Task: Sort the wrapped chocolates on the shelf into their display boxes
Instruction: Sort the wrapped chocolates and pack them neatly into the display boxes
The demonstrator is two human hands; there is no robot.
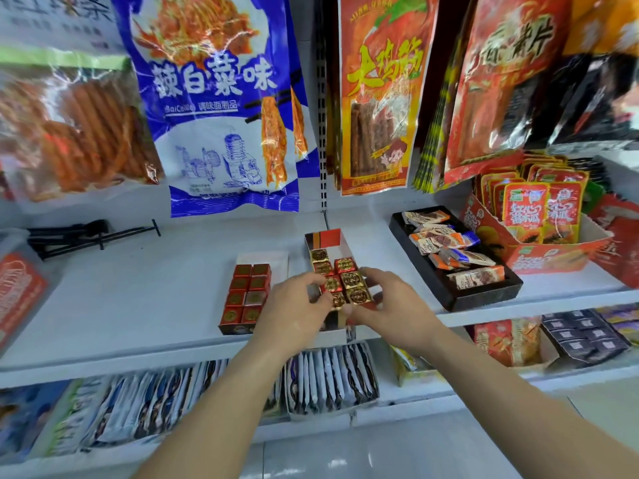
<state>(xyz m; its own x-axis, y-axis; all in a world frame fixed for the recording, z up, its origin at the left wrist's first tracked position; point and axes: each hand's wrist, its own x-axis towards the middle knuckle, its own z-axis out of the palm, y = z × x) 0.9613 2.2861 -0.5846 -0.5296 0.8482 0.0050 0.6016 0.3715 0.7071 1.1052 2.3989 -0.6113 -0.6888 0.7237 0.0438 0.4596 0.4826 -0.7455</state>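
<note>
Head view: A white shop shelf (155,271) carries three displays of sweets. At its middle stands a narrow open box (332,238) with an orange and brown back wall, holding two rows of gold-wrapped chocolates (349,280). The back of the box is bare white card.

The left hand (294,305) has its fingers (316,288) curled against the near left side of this box, touching the gold squares. The right hand (387,302) grips the near right corner, thumb on top and fingers curled underneath.

Just to the left, a second box (273,261) holds red-wrapped chocolates (247,288) in two neat rows. To the right lies a black tray (484,299) of wrapped bars (446,240), and beyond it an orange carton (546,261) of sachets. A blue snack bag (221,98) and red ones hang above the shelf.
</note>
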